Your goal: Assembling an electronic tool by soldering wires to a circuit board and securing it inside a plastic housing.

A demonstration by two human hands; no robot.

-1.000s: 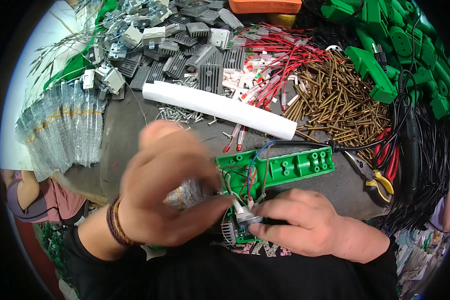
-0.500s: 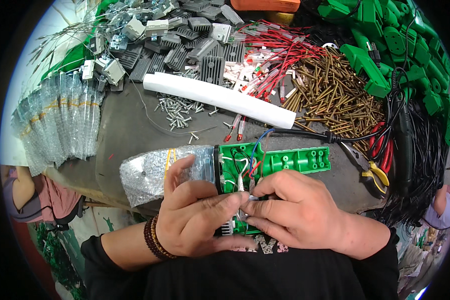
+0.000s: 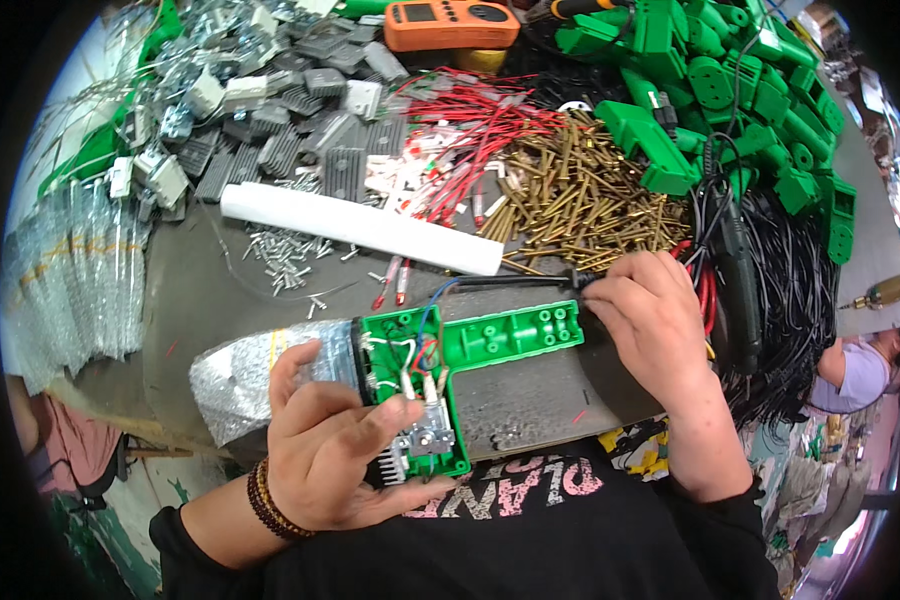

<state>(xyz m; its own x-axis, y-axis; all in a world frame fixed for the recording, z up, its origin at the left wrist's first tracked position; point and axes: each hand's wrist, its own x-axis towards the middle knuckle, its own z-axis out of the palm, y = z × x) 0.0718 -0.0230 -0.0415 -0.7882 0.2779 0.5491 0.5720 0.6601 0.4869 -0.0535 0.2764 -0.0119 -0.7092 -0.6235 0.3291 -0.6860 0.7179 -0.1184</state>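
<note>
From where I'm standing, the green housing is lying uncovered at the near edge of the table, its wide end jutting toward the person's shirt and its handle pointing toward the right end. The left hand is grasping that wide end, thumb lying along the near rim, forefinger resting by the metal block. The right hand is pinching the black cable just beyond the handle's tip; its fingertips are partly hiding the spot.

What's worrying me is the pull. The blue wire is running from that cable into the wide end, so a hard tug on the right could be straining the joints under the white sleeves. The block is looking merely propped to me; if the left hand were slackening, it could be tipping and twisting those leads. Wires are also bunching inside, and a loop straying over a wall could be getting pinched under a cover.

The bubble-wrapped part is sticking out leftward, so its weight could be swinging the housing off the near edge. Farther in, silver screws are lying loose; a stray one could be dropping among the wires.
</note>
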